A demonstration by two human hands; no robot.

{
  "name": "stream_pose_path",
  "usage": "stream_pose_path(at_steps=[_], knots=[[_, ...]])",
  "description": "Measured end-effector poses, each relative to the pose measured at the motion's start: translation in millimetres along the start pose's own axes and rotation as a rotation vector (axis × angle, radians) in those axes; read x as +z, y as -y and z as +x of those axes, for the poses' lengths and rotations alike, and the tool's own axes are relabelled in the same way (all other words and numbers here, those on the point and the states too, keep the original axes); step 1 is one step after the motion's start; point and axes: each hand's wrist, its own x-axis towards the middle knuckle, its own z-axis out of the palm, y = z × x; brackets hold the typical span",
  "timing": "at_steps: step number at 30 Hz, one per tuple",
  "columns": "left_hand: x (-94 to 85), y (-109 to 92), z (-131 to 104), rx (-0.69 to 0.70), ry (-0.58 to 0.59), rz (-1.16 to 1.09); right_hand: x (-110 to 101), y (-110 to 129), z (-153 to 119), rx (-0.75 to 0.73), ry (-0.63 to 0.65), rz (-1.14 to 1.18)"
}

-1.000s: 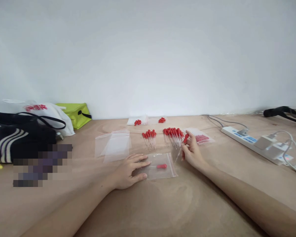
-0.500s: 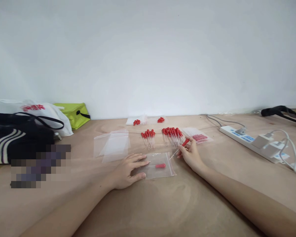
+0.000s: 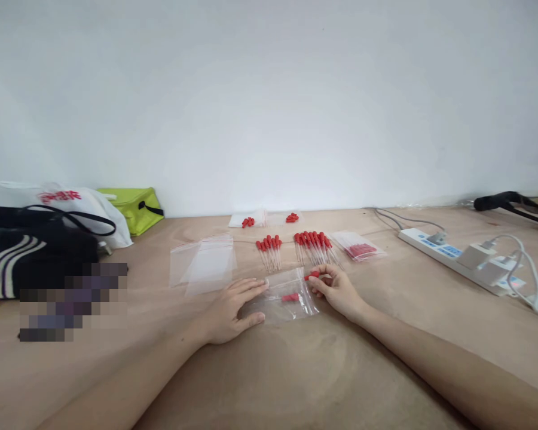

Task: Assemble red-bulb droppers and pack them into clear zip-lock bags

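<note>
A clear zip bag lies on the table in front of me, with one red-bulbed dropper inside. My left hand rests flat on the bag's left end, fingers spread. At the zip end, my right hand pinches a second dropper by its red bulb. Its thin clear stem points left into the bag's mouth and is hard to make out. Behind the hands lie two groups of droppers, a smaller one and a larger one.
Flat zip bags lie to the left. Filled bags lie right of the droppers. Two bags with red bulbs sit near the wall. A power strip with chargers stands right; a black bag and a green box stand left.
My right hand has moved left and toward me, bringing the dropper's stem into the bag's mouth. The bag's zip end has lifted and creased. My left hand has barely moved.
</note>
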Motion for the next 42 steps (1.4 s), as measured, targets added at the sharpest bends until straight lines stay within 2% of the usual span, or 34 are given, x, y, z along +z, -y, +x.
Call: stream_pose_path(at_steps=[5,9,15,20,22,23,27,30,35,42], knots=[[0.2,-1,0,-0.014,0.007,0.019,-10,1,3,-0.117,0.162,-0.340],[0.4,0,0,-0.007,0.008,0.020,-10,8,6,-0.201,0.265,-0.461],[1.0,0,0,0.003,-0.014,0.002,-2,17,0,-0.278,0.462,-0.376],[0.7,0,0,-0.002,-0.025,-0.009,-1,12,-3,-0.214,0.482,-0.275],[0.6,0,0,0.002,-0.023,-0.009,-1,9,-1,-0.208,0.432,-0.286],[0.7,0,0,0.005,-0.022,-0.008,-2,8,0,-0.212,0.356,-0.318],[1.4,0,0,0.018,-0.026,-0.010,-16,3,16,-0.280,-0.123,-0.588],[1.5,0,1,0.025,-0.032,-0.013,-35,-2,34,-0.284,-0.327,-0.787],[2.4,1,1,0.023,-0.029,0.003,-56,-12,59,-0.106,-0.388,-0.992],[2.6,2,1,0.008,-0.005,0.037,-59,-12,70,-0.013,-0.338,-1.063]])
